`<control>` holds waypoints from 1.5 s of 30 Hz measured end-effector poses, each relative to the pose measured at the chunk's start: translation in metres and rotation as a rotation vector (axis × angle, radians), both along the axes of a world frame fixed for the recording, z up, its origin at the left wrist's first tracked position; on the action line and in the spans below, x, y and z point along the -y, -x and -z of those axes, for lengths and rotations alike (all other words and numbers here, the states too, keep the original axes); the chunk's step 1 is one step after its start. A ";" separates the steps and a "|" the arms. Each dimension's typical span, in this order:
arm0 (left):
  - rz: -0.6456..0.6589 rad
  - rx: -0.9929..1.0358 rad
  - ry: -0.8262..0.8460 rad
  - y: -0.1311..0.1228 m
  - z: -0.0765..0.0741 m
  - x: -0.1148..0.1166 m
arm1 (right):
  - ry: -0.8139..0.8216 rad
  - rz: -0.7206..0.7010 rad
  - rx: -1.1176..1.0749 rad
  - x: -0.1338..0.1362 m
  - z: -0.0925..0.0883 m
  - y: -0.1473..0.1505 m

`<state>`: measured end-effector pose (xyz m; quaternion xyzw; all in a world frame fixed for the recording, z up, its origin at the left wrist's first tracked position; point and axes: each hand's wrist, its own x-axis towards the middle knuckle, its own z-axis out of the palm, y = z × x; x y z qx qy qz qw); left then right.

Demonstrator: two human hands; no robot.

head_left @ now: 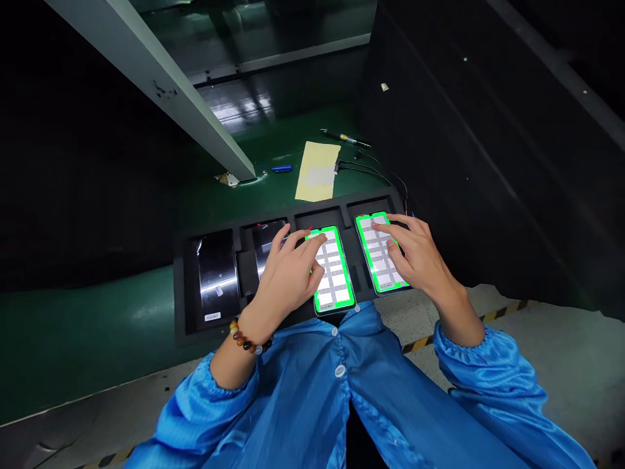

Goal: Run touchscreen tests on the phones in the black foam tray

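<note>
Two lit smartphones lie in a black foam tray (181,326), each showing a green border around white blocks split by grey bands. My left hand (290,270) is over the left lit smartphone (336,277), its index fingertip at the top of the screen and its fingers stretched out. Over the right lit smartphone (378,254) is my right hand (415,251), fingers spread, a fingertip near the screen's upper part. Farther left in the tray are a dark smartphone (217,270) with a white label and another dark smartphone (263,244), partly covered by my left hand.
Behind the tray on the green table (131,326) lie a yellow paper (317,156), a blue cap (282,169), a pen (346,138) and black cables (366,168). A grey post (170,85) stands at left. Black curtains (488,130) hang at both sides.
</note>
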<state>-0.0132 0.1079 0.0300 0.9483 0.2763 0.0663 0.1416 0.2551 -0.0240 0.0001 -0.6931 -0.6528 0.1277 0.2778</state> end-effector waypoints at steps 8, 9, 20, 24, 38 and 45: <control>0.089 -0.006 0.027 0.016 -0.006 0.015 | 0.001 -0.021 -0.008 0.032 -0.005 0.009; 0.097 0.001 0.033 0.018 -0.007 0.017 | -0.010 -0.021 -0.010 0.036 -0.005 0.011; 0.250 0.201 0.005 0.041 -0.003 0.037 | -0.180 -0.054 -0.021 0.079 0.002 0.024; 0.322 0.283 0.005 0.044 -0.003 0.041 | -0.208 -0.053 -0.033 0.093 0.004 0.027; 0.314 0.291 0.057 0.047 -0.004 0.051 | -0.098 0.016 -0.048 0.088 0.004 0.027; 0.288 0.276 0.057 0.048 -0.003 0.050 | -0.071 0.017 -0.031 0.070 0.006 0.023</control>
